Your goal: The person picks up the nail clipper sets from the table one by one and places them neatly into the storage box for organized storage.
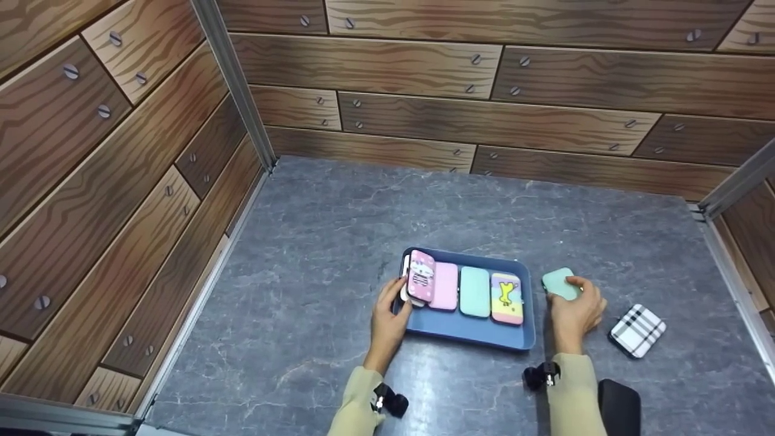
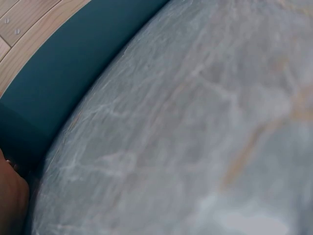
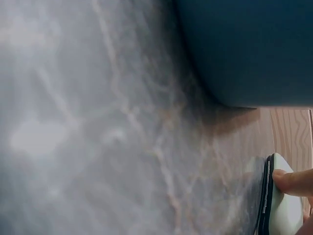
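In the head view a blue tray (image 1: 466,332) holds several small rounded flat cases in a row. My left hand (image 1: 389,322) is at its left end, finger and thumb pinching a pink cartoon case (image 1: 421,276) that overlaps a white case (image 1: 404,297). Beside them lie a plain pink case (image 1: 444,286), a mint case (image 1: 474,292) and a multicoloured case with a yellow figure (image 1: 507,299). Right of the tray, my right hand (image 1: 578,312) grips another mint case (image 1: 561,282); its dark side edge and my thumb (image 3: 293,182) show in the right wrist view.
A black-and-white plaid case (image 1: 638,330) lies on the grey marbled table (image 1: 315,260) to the right. Near my right forearm is a black object (image 1: 620,407). Wood-patterned walls (image 1: 418,66) stand at the back and sides.
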Available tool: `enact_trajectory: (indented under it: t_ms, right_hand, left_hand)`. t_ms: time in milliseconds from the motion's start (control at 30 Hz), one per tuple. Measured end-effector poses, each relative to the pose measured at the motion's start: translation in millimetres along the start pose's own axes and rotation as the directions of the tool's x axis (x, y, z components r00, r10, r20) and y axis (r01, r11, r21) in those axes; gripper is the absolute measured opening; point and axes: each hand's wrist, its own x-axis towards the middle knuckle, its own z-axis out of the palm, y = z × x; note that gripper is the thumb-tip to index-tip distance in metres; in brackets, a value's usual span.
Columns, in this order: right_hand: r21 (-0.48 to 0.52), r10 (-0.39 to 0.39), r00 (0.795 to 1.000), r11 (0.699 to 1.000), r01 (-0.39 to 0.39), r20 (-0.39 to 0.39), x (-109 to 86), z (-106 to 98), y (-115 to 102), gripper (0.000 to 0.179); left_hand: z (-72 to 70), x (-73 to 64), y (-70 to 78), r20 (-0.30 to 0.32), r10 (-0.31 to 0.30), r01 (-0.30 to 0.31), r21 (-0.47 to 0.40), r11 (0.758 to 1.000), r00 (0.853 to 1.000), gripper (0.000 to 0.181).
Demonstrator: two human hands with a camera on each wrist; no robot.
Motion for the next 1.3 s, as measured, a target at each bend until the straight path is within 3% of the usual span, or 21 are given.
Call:
enact_trajectory:
  t_ms: [167,467,833,1300]
  right_hand:
    - [-0.001,-0.028,0.999,1.0,0.028,-0.035,-1.5,1.4,0.7,0.045]
    - [0.042,-0.093,0.991,0.994,0.098,-0.099,-2.9,-4.2,1.0,0.031]
    - [0.089,-0.144,0.988,0.985,0.149,-0.058,-8.8,-12.4,-1.5,0.04]
    - [0.07,-0.064,0.998,0.995,0.066,-0.029,-5.7,-16.9,-3.5,0.044]
  left_hand:
    - [0.3,-0.2,-0.2,0.008,-0.019,0.019,0.015,1.0,1.0,0.049]
    - [-1.0,1.9,-0.5,0.0,0.007,-0.007,0.022,1.0,1.0,0.05]
    - [-1.2,0.8,-2.5,-0.008,0.004,-0.004,0.005,1.0,1.0,0.049]
    - [-0.8,0.4,-0.9,-0.006,-0.007,0.007,0.009,1.0,1.0,0.049]
